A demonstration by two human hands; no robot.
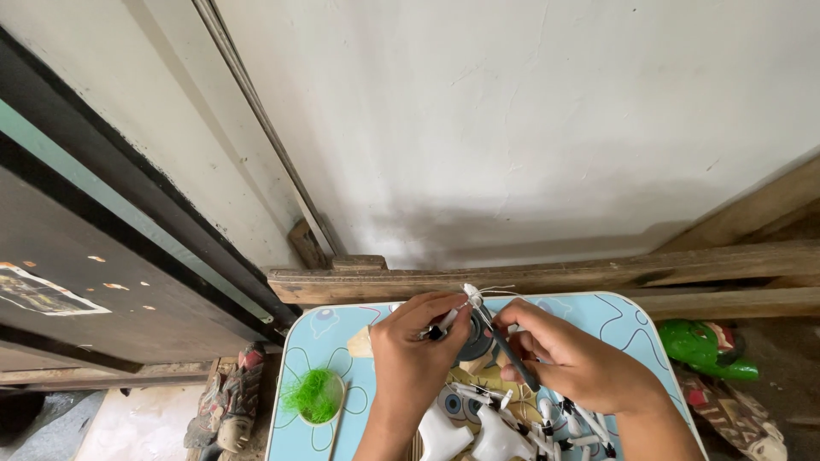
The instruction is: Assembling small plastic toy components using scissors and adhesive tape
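Left hand [410, 354] fingers pinching small white piece [471, 295] w/ thread, right hand [568, 358] gripping dark tool [512, 350], light-blue tabletop [299, 350], green tuft [314, 395] at 9 o'clock.

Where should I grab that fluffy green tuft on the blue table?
Probably pinch the green tuft by its upstanding fibres, coming from above: it sits loose in a shallow pale dish on the table, left of the left hand, with nothing over it.

A small light-blue table [329, 341] carries a tuft of green fibre [314, 395] near its left edge, with white plastic pieces [478, 435] to the tuft's right.
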